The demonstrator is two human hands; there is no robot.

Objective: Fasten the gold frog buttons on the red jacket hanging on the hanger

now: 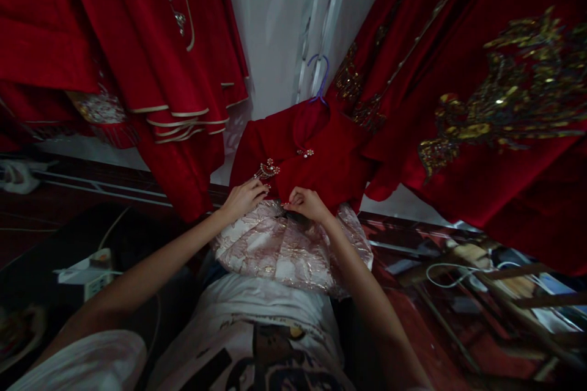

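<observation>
A red garment (330,159) hangs from a purple hanger (320,82) in front of me, its lower part joining or overlapping pale pink brocade cloth (275,250) on my lap. My left hand (246,198) has its bent fingers closed at the garment's left side, just below a beaded tassel ornament (267,170). A smaller beaded ornament (305,153) sits at the neckline. Over the seam between red cloth and brocade, my right hand (306,204) is closed in a pinch. Something tiny shows at its fingertips, too small to name.
Red garments with pale piping (183,73) hang at the left, and one with gold sequin embroidery (495,104) at the right. A wooden stool frame (458,317) with a white cable (440,281) stands low right. A white power strip (97,274) lies at left.
</observation>
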